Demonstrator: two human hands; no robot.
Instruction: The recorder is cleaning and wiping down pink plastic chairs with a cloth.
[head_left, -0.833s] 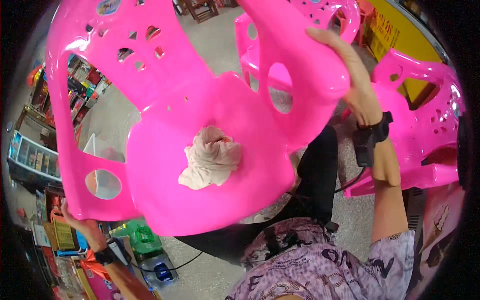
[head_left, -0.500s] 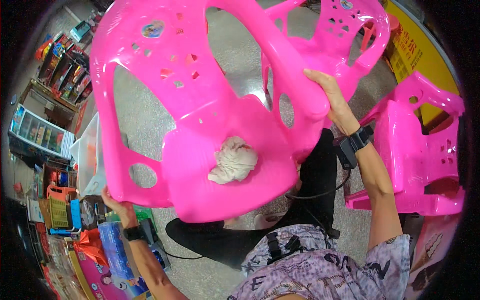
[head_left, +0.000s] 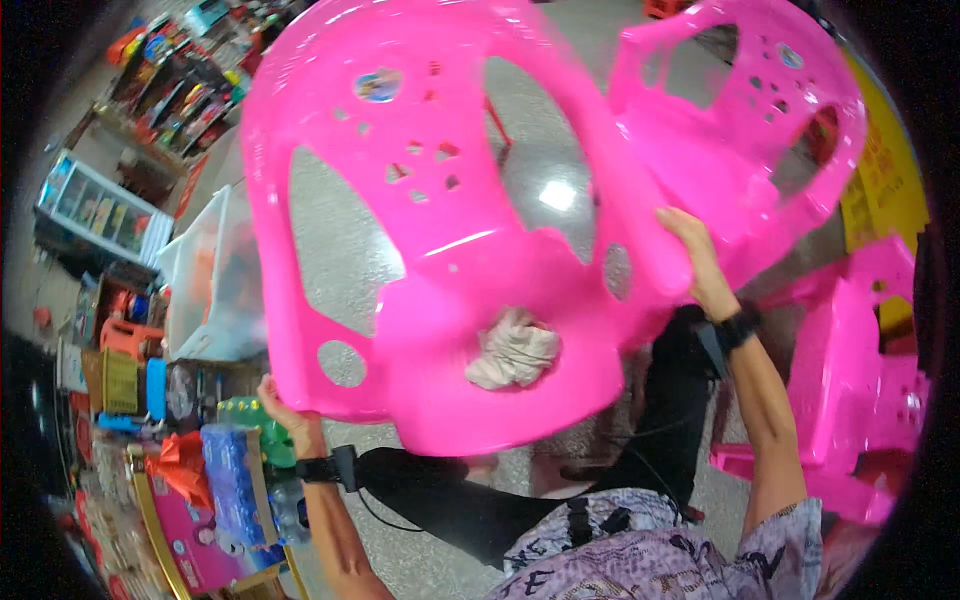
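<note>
A pink plastic armchair (head_left: pixel 440 290) is held in front of me, its seat toward me and its back pointing away. On the seat lies a crumpled off-white cloth (head_left: pixel 513 350). My left hand (head_left: pixel 290 412) grips the front end of the chair's left arm, fingers partly hidden beneath it. My right hand (head_left: pixel 698 262) is closed round the right arm near its front end, thumb on the outer side. Neither hand touches the cloth. A black band with a small device sits on each wrist.
A second pink armchair (head_left: pixel 745 140) stands close behind on the right. Another pink chair (head_left: pixel 840 370) lies tipped at the far right beside a yellow panel (head_left: pixel 885 180). To the left are a translucent bin (head_left: pixel 215 290), blue-wrapped packs (head_left: pixel 235 490), a glass-fronted fridge (head_left: pixel 105 210) and stocked shelves.
My view has shifted, so most things sit farther right and lower. The held chair appears turned slightly and more upright in view. Both hands keep their grip, and the cloth stays on the seat.
</note>
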